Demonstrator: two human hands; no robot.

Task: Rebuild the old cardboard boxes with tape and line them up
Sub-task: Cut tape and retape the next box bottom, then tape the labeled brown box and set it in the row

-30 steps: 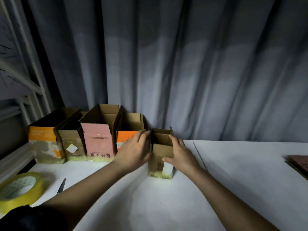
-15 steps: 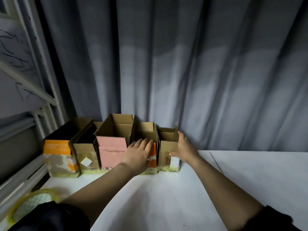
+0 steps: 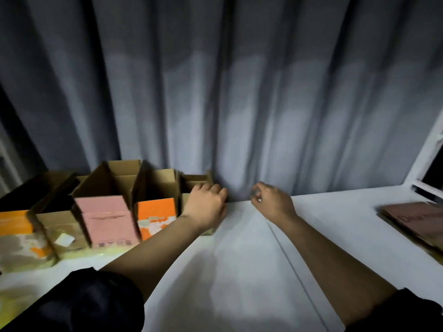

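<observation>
We see open-topped corrugated cardboard boxes (image 3: 106,207) lined against the pleated grey curtain (image 3: 239,92). The left hand (image 3: 206,207) rests flat on the small brown end box (image 3: 195,185); the right hand (image 3: 272,202) hovers loosely curled, holding nothing.

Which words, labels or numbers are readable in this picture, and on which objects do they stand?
None can be read.
Pink box: a thin print line and a dark line near its bottom, too blurred.
Flat brown cardboard on the right: large letters, blurred, illegible.
White sticker on the plain brown box: no text visible.
</observation>
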